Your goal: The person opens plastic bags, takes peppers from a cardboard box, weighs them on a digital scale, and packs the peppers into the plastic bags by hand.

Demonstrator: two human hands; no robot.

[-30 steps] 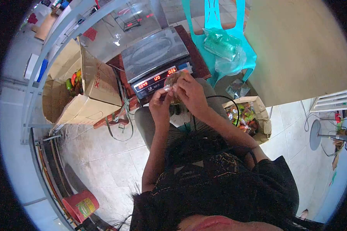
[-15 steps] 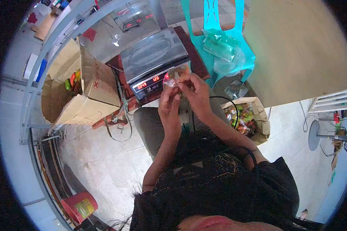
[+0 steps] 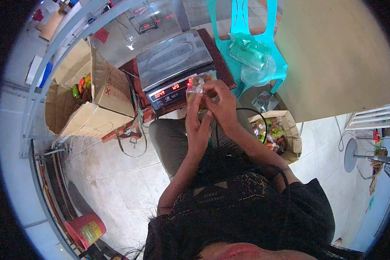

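Note:
A small clear plastic bag [image 3: 199, 81] with orange-brown contents is at the front edge of the digital scale [image 3: 173, 65], partly covering its red display. My right hand [image 3: 223, 104] pinches the bag between thumb and fingers. My left hand [image 3: 198, 125] has its long fingers stretched up against the bag's shiny loose plastic, its thumb lower and apart from the fingertips. Just where the left fingers grip the plastic is partly hidden. On the lit display, 0.049 and 1.20 can be read.
On the left stands an open cardboard box [image 3: 112, 93] with red, green and yellow peppers. Another carton [image 3: 294, 134] holds bagged peppers by my right leg. Plastic bags [image 3: 249, 52] lie on a turquoise chair [image 3: 275, 41]. A black cable [image 3: 264, 123] loops near my right forearm.
My left fingers have straightened upward, and the left thumb has dropped away from the bag. My right hand stays at the bag, with its fingers slightly shifted.

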